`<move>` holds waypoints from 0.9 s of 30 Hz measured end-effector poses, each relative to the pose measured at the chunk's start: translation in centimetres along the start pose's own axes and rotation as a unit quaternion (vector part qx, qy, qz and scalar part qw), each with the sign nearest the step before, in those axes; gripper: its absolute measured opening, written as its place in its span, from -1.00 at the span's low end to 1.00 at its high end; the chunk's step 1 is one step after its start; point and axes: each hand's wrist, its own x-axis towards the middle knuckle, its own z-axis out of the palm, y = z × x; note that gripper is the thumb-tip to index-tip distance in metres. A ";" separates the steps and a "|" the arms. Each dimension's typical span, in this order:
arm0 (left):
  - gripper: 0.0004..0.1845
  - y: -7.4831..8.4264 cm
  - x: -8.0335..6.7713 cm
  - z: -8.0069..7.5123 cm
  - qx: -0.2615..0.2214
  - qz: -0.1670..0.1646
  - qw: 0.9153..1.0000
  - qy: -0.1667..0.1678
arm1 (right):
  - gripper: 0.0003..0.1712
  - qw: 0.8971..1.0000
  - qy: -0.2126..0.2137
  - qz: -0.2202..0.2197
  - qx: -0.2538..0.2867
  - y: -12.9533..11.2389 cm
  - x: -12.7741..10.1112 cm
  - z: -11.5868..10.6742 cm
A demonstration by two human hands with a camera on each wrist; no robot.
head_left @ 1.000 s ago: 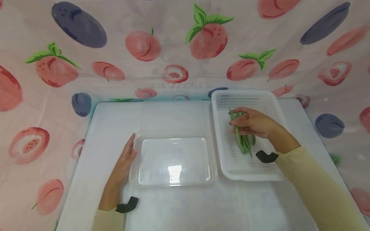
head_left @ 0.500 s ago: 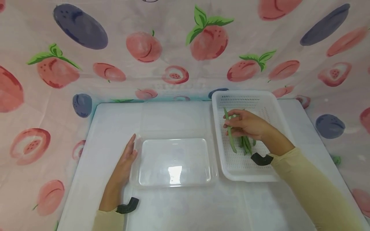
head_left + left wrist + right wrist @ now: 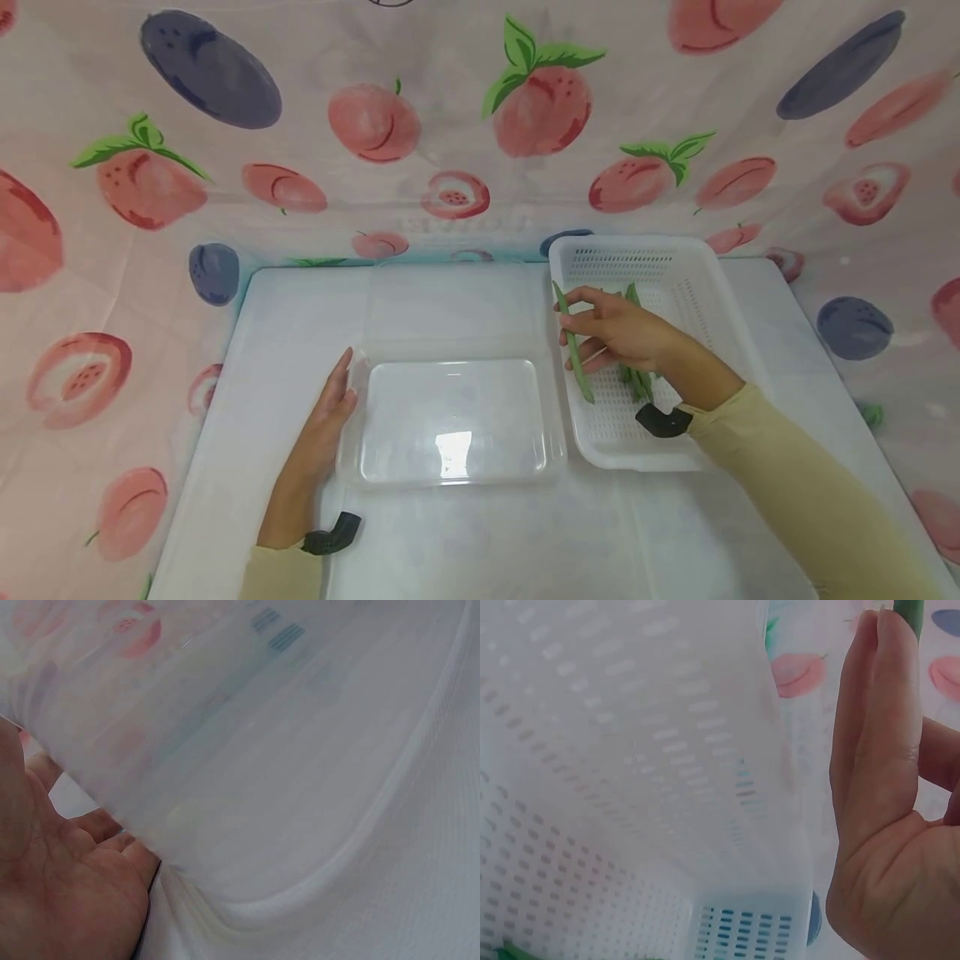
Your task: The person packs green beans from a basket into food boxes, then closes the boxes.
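Observation:
In the head view my right hand (image 3: 626, 329) pinches a single green bean (image 3: 579, 375) between thumb and fingers, over the left side of a white perforated basket (image 3: 603, 454). The right wrist view shows a tip of that bean (image 3: 910, 615) at my fingertips, beside the basket wall. More green beans (image 3: 637, 383) lie in the basket, partly covered by my hand. My left hand (image 3: 322, 429) rests with extended fingers along the left side of a clear plastic container (image 3: 347, 454), which has nothing in it. Up close, the left wrist view has that hand against the container wall (image 3: 300, 772).
A clear, flat panel like a lid (image 3: 450, 304) extends behind the container. Both containers stand side by side on a white table (image 3: 480, 542). A fruit-printed cloth (image 3: 450, 100) hangs behind the table and at its sides.
My right hand has drawn one green bean from the bunch and moved left with it to the basket's left rim. The left hand and the clear container have stayed put.

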 end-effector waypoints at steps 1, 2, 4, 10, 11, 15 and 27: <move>-0.32 0.0 0.0 0.0 -0.001 0.003 1.000 -0.001 | -0.51 1.000 -0.002 0.002 -0.001 0.0 0.1 0.2; -0.32 0.0 0.1 0.0 -0.003 0.006 1.000 -0.001 | -0.51 1.000 -0.005 0.003 -0.003 -0.1 0.2 0.4; -0.32 -0.1 0.1 -0.1 -0.004 0.008 1.000 -0.001 | -0.49 1.000 -0.012 0.003 -0.007 -0.1 0.4 0.9; -0.31 -0.1 0.2 -0.1 0.001 0.009 1.000 0.002 | -0.50 0.999 -0.032 -0.006 -0.011 -0.4 0.8 2.0; -0.32 -0.1 0.2 0.0 0.001 0.009 1.000 0.002 | -0.50 0.999 -0.034 -0.007 -0.011 -0.4 0.9 2.2; -0.31 0.0 0.3 0.0 -0.002 0.009 1.000 0.000 | -0.55 0.999 -0.039 -0.009 -0.016 -0.8 1.2 2.9; -0.31 0.2 0.2 0.2 0.006 -0.001 1.000 0.003 | -0.61 0.997 -0.066 -0.002 -0.037 -1.9 2.1 5.3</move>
